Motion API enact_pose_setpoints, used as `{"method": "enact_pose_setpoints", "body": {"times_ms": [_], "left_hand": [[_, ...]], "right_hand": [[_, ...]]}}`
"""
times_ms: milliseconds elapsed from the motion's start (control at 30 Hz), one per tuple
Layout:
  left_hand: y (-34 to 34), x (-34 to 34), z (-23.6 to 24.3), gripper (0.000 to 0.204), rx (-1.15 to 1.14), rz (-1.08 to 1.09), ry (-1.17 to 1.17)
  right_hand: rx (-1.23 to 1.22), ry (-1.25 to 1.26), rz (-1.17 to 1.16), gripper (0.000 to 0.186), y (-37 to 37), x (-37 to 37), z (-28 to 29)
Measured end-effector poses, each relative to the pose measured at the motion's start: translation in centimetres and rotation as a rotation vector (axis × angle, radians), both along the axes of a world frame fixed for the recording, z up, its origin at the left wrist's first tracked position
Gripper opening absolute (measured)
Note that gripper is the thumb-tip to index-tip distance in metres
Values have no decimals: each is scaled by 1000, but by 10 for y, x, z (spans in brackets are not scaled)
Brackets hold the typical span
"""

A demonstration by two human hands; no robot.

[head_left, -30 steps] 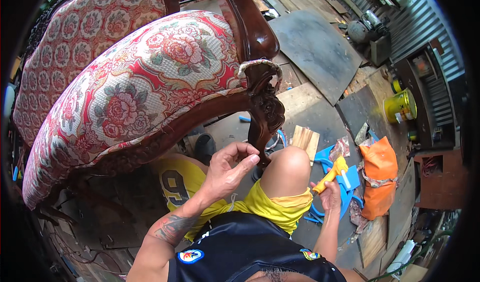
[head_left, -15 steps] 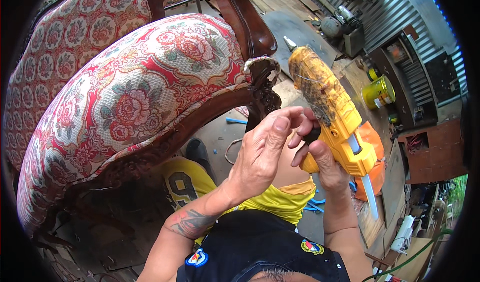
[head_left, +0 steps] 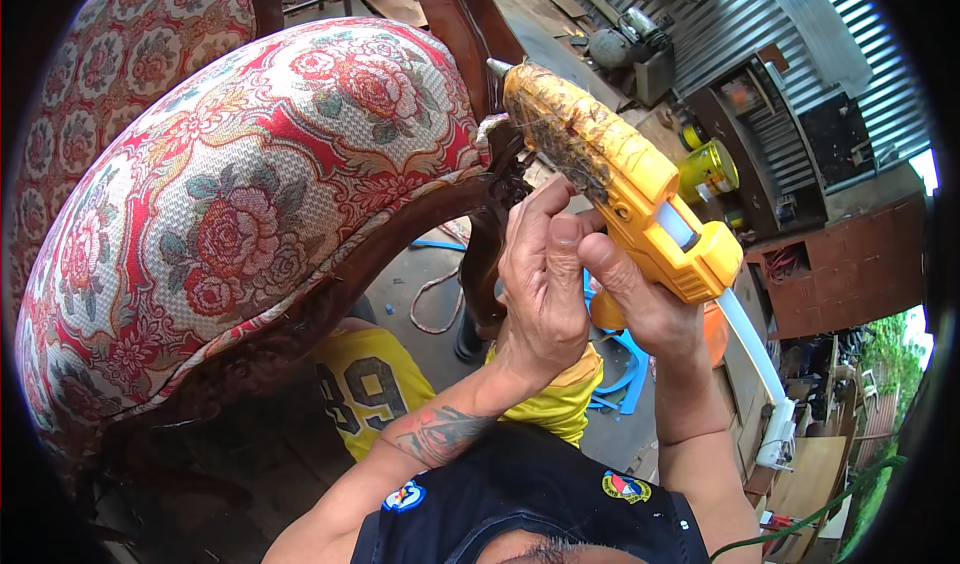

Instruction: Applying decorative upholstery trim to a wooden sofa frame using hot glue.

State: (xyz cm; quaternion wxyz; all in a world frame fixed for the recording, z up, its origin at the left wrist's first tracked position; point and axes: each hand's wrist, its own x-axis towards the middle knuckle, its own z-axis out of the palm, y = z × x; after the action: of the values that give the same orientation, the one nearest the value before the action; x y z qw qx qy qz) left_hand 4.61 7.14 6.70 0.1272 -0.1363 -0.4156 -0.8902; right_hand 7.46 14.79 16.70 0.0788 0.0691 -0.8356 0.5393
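Workshop — corrugated metal wall (head_left: 760,14), wood scraps (head_left: 395,4), paint can (head_left: 708,169).

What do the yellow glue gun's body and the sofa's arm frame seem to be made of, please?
The glue gun looks like moulded yellow plastic, matt, smeared with brownish dried residue along its barrel. The sofa frame appears to be carved dark wood with a glossy varnish, judging by its scrolled shape and highlights, under woven floral upholstery.

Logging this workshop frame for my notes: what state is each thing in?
Yellow plastic glue gun: raised, nozzle at the chair's edge, white glue stick jutting from its back.
Right hand: gripping the gun's handle.
Left hand: cupped beside the gun.
Floral upholstered wooden chair: tipped over.
Yellow tin can: upright.
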Motion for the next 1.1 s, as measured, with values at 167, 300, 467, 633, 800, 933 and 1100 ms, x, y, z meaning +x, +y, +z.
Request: {"method": "enact_pose_setpoints", "body": {"times_ms": [167, 300, 467, 633, 800, 933, 1100], "left_hand": [[2, -6, -7, 39, 52, 70, -186], [4, -18, -22, 37, -62, 75, -222], [-3, -23, -17, 39, -187, 153, -116], [1, -19, -14, 49, -108, 168, -40], [-1, -17, -26, 49, 49, 25, -45], [-3, -17, -29, 44, 106, -37, -42], [-4, -16, -21, 47, 203, -117, -112]], "right_hand": [[122, 84, 28, 22, 6, -9, -8], [25, -79, 59, 40, 11, -19, 19], [58, -113, 59, 40, 12, -27, 46], [120, -130, 29, 35, 2, -18, 16], [137, 76, 62, 31, -18, -16, -13], [107, 25, 34, 31, -20, -13, -19], [25, 5, 11, 32, -22, -12, -22]]}}
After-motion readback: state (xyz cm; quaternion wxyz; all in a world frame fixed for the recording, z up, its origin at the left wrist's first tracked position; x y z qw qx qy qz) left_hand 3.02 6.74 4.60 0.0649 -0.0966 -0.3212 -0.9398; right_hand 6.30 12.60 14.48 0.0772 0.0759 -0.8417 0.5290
